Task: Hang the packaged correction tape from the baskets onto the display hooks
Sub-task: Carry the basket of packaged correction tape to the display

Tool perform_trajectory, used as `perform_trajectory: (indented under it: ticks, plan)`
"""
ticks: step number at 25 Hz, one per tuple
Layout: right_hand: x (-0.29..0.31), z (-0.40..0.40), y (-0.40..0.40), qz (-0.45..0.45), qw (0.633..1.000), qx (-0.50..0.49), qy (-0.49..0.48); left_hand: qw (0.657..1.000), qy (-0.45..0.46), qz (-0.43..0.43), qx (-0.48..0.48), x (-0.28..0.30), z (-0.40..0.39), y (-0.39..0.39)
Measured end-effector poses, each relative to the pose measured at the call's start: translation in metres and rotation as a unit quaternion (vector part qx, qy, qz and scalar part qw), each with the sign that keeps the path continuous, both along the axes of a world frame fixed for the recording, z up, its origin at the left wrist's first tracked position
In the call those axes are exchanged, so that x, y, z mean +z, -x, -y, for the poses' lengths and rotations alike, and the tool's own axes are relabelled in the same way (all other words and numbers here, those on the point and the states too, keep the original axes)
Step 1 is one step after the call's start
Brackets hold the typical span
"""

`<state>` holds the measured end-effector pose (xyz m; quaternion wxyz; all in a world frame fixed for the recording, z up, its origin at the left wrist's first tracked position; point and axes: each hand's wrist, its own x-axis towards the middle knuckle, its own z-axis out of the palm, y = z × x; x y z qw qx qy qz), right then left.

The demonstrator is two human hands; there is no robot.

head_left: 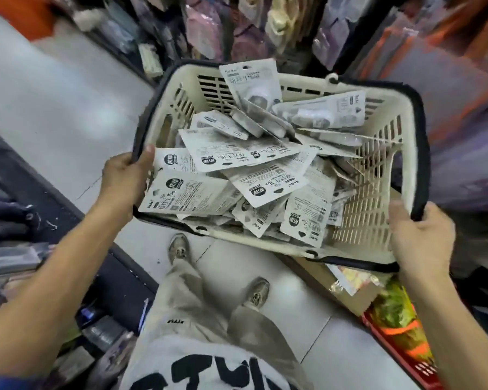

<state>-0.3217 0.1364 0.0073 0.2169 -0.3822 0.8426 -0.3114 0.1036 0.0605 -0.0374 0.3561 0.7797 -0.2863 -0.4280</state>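
A cream plastic shopping basket with black handles is held up in front of me, tilted. It holds several white packaged correction tapes in a loose heap. My left hand grips the basket's left rim, thumb over the black handle. My right hand grips the near right corner with its fingers curled round the black handle. No display hooks can be made out clearly.
Blurred hanging goods fill the racks behind the basket. A dark shelf edge runs along my left. A cardboard box and a red basket with packets sit on the tiled floor at right, beside my feet.
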Motion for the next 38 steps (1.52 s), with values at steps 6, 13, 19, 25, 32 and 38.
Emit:
perform_trajectory:
  ticks: [6,13,19,25,32,38]
  plan:
    - [-0.031,0.223,-0.248,-0.017,0.963,0.265,-0.036,0.973,-0.012,0.1,0.206,-0.02,0.013,-0.225]
    - [-0.045,0.452,-0.58,-0.06,0.925,0.375,-0.023,0.943,0.02,0.076,0.323,-0.03,0.139,-0.493]
    - [-0.092,0.642,-0.82,-0.012,0.904,0.426,-0.018,0.92,-0.009,0.119,0.373,-0.05,0.282,-0.696]
    - [-0.117,0.837,-1.074,-0.011,0.87,0.492,-0.032,0.883,-0.07,0.149,0.438,-0.081,0.445,-0.904]
    - [-0.132,1.051,-1.373,-0.016,0.845,0.532,-0.053,0.863,-0.075,0.104,0.488,-0.11,0.635,-1.178]
    - [-0.112,1.231,-1.625,0.006,0.839,0.542,-0.049,0.874,-0.073,0.122,0.464,-0.1,0.825,-1.436]
